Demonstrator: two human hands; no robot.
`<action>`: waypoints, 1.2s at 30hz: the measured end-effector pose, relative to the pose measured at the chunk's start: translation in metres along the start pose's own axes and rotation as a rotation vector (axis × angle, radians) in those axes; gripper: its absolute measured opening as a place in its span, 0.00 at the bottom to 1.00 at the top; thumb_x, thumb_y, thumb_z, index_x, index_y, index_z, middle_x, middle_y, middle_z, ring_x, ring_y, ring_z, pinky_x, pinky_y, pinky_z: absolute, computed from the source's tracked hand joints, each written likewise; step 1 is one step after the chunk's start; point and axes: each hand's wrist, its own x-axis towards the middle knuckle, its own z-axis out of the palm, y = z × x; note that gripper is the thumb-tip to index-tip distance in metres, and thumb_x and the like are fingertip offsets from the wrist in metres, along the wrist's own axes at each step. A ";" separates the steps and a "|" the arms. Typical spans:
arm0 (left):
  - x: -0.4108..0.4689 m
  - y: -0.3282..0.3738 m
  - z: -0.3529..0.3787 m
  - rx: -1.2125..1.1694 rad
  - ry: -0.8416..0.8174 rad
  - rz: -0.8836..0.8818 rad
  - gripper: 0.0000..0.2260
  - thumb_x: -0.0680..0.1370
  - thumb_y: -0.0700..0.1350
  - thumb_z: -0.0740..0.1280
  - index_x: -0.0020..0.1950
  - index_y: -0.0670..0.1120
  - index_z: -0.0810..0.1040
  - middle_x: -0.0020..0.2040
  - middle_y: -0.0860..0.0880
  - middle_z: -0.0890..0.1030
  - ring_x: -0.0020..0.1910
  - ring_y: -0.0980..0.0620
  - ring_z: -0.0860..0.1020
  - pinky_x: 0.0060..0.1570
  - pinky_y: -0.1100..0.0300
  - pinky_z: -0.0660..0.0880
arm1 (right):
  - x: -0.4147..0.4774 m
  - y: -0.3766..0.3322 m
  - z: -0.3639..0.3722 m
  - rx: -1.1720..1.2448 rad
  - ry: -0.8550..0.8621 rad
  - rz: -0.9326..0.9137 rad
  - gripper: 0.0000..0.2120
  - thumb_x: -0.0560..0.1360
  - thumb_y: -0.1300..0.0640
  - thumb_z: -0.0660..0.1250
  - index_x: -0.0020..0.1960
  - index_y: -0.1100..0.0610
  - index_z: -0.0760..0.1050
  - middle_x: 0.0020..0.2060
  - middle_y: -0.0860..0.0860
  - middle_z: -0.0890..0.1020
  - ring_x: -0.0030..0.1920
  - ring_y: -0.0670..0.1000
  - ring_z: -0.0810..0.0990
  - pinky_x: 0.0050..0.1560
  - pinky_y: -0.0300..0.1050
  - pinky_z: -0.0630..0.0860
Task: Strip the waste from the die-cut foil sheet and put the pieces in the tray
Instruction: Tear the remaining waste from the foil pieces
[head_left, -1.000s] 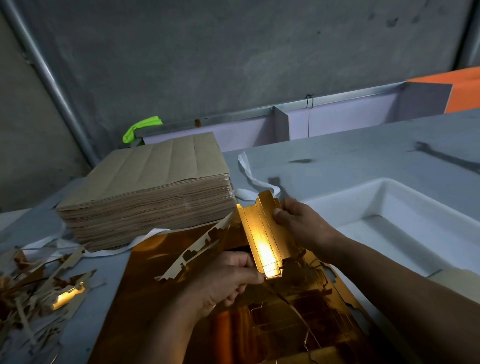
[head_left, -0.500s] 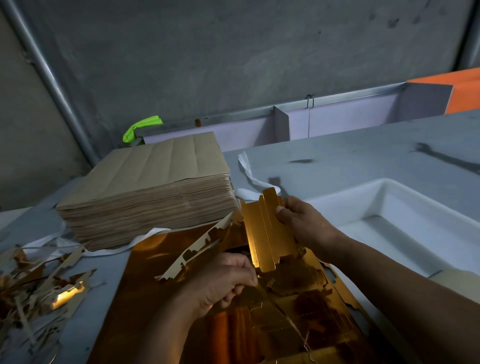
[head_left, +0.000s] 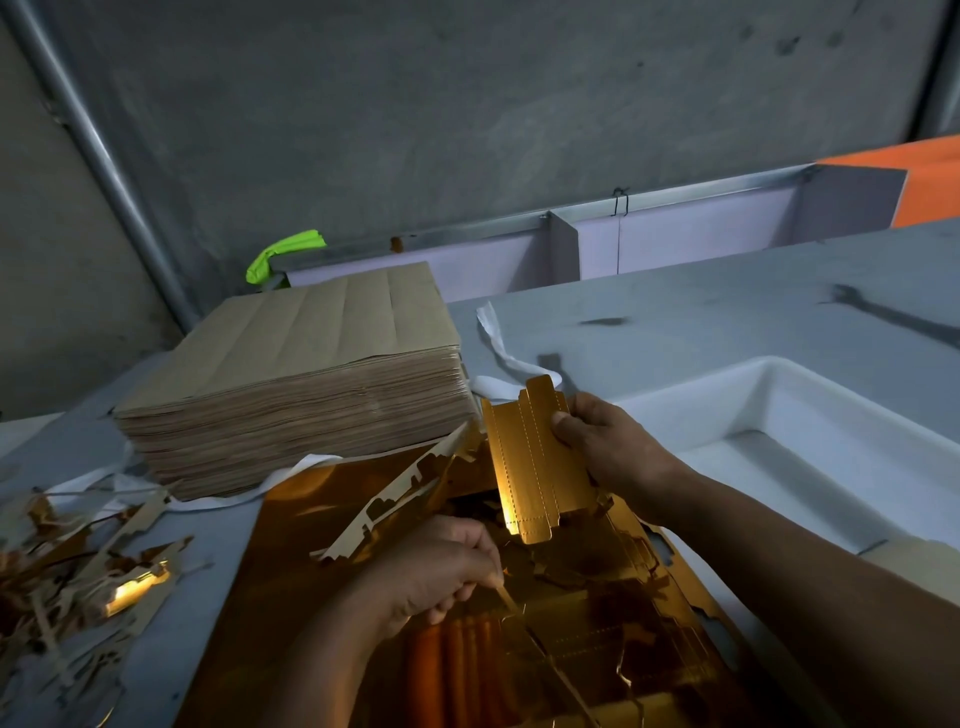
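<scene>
Gold piece (head_left: 535, 467) firmly in right grip (head_left: 613, 452); waste sliver (head_left: 506, 597) firmly in left grip (head_left: 441, 571).

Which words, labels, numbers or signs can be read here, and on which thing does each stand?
None: no text is readable. The gold piece in the right hand, the strip pinched by the left hand, the gold sheet, the brown paper stack and the white tray show no print.

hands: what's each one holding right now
Left hand: closed, pinching a thin waste strip at the foil sheet.
Right hand: closed on a gold cut piece, held up.
</scene>
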 end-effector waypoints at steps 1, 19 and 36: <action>0.001 0.000 0.000 0.027 0.007 -0.027 0.03 0.77 0.41 0.67 0.46 0.48 0.78 0.28 0.55 0.72 0.23 0.61 0.65 0.23 0.67 0.61 | 0.000 0.000 0.000 -0.001 0.000 0.001 0.09 0.83 0.48 0.57 0.52 0.51 0.72 0.54 0.53 0.79 0.57 0.56 0.79 0.63 0.62 0.75; 0.014 0.005 0.013 0.440 0.216 0.029 0.15 0.77 0.49 0.69 0.63 0.59 0.74 0.54 0.49 0.80 0.39 0.60 0.76 0.29 0.69 0.66 | 0.006 0.006 -0.006 0.207 0.038 0.036 0.10 0.84 0.49 0.57 0.51 0.54 0.72 0.42 0.51 0.79 0.40 0.49 0.81 0.34 0.41 0.75; 0.018 0.011 0.051 0.603 0.044 0.221 0.05 0.75 0.53 0.71 0.46 0.63 0.75 0.53 0.59 0.69 0.54 0.59 0.70 0.48 0.61 0.72 | 0.004 0.000 -0.009 0.365 0.074 0.098 0.10 0.83 0.50 0.57 0.48 0.55 0.69 0.37 0.51 0.71 0.37 0.49 0.73 0.33 0.42 0.72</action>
